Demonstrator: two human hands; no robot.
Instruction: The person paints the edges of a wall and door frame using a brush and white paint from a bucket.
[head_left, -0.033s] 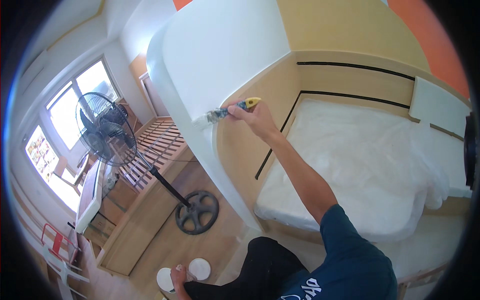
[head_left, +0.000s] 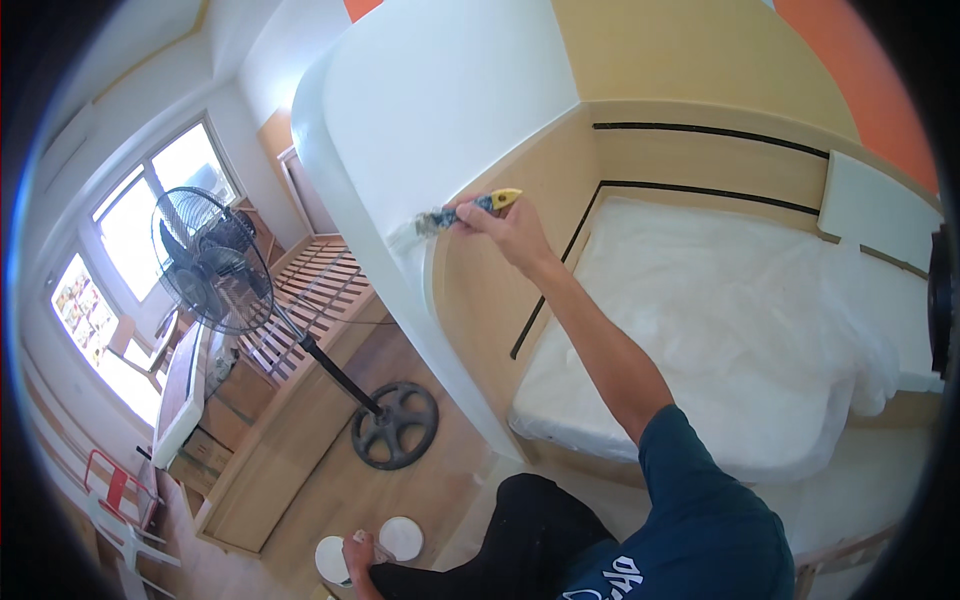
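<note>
My right hand (head_left: 505, 234) is closed round the handle of a paintbrush (head_left: 480, 205) with a yellow end and paint-smeared middle. Its white-coated bristles touch the curved white wall edge (head_left: 375, 225), beside the pale wood panel (head_left: 510, 220). Low in the view, my left hand (head_left: 356, 553) is closed at the rim of a small white bucket (head_left: 331, 560); its fingers show only in part. Right beside that hand is a round white lid or tub (head_left: 402, 538), and a whitish crumpled thing (head_left: 380, 549) lies between them.
A black stand fan (head_left: 215, 265) with a round base (head_left: 394, 425) stands left of the wall edge. Behind it are a slatted bed frame (head_left: 310, 290) and cardboard boxes (head_left: 240, 400). A plastic-covered mattress (head_left: 700, 330) lies at right. White chairs (head_left: 130, 530) stand far left.
The paintbrush has tipped slightly, its bristles shifting a little upward along the white wall edge. My left hand stays by the bucket.
</note>
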